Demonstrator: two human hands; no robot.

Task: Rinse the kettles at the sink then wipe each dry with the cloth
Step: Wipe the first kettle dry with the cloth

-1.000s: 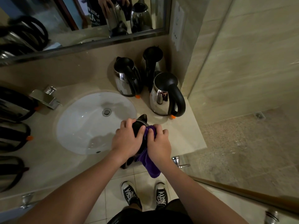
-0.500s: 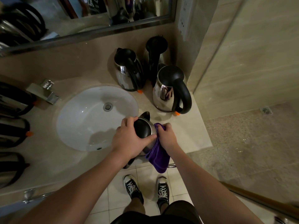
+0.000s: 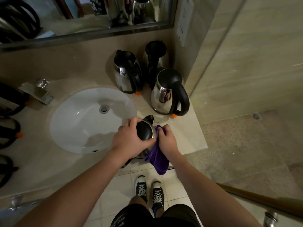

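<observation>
A steel kettle with a black lid (image 3: 145, 131) stands at the counter's front edge, right of the white sink (image 3: 78, 122). My left hand (image 3: 129, 138) clamps over its lid and left side. Against the kettle's right side my right hand (image 3: 167, 140) presses a purple cloth (image 3: 158, 159), whose loose end hangs below the counter edge. Three more steel kettles stand behind on the counter: one at the back left (image 3: 127, 74), one in the corner (image 3: 155, 58), one nearest (image 3: 168, 92).
A chrome tap (image 3: 36, 91) sits left of the sink. More black-handled kettles (image 3: 8, 130) line the far left edge. A mirror (image 3: 82, 15) runs above the counter, a glass partition (image 3: 246, 95) stands right. My shoes (image 3: 149, 190) are on the tiled floor.
My right hand has slid the cloth from the kettle's top down its right side. The left hand has shifted over the lid, which now shows more. The view has tilted slightly.
</observation>
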